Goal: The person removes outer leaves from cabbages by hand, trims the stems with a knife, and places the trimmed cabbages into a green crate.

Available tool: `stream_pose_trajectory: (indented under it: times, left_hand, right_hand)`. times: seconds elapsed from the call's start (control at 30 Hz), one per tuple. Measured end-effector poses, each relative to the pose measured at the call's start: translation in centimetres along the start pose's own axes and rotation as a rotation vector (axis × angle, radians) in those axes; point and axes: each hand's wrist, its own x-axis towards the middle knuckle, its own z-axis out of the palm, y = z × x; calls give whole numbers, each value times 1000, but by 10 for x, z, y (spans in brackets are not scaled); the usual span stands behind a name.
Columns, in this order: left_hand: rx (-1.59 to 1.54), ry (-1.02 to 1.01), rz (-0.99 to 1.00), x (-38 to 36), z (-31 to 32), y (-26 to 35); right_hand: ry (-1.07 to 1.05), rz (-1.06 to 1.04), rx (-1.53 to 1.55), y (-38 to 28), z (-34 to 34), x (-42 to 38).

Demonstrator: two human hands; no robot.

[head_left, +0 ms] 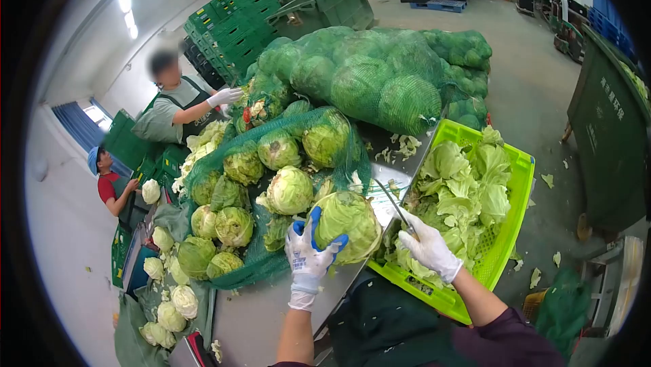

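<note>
My left hand (pixel 310 252), in a white glove with blue fingertips, grips the near side of a large green cabbage (pixel 347 226), thumb and fingers spread around it. The cabbage rests at the edge of the metal table (pixel 278 313). In a thin white glove, my right hand (pixel 428 248) is closed round the handle of a knife (pixel 390 199). Its dark narrow blade points up and to the left, beside the cabbage. Behind my left hand lies an opened green net bag (pixel 254 269) with several cabbages, one of them pale and trimmed-looking (pixel 289 189).
A lime-green crate (pixel 519 194) full of loose leaves stands at my right. Stuffed net sacks of cabbages (pixel 359 89) cover the table's far end. Across the table, a co-worker (pixel 182 99) handles produce; another person (pixel 115 187) stands farther left. A large green bin (pixel 603 130) is at far right.
</note>
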Motion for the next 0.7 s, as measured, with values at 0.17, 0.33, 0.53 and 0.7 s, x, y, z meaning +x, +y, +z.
stream_pose_trajectory:
  times: [0.17, 0.33, 0.53, 0.7]
  left_hand:
    - [-1038, 103, -153, 0, 33, -11]
    - [-1100, 94, -237, -5, 34, -10]
    - [-306, 155, -16, -8, 31, 21]
    - [-457, 175, -39, -8, 33, 17]
  right_hand:
    - [37, 199, -263, 37, 20, 10]
    - [-8, 202, -284, 22, 39, 17]
    - [23, 152, -302, 5, 42, 29]
    - [-37, 159, -448, 23, 48, 18]
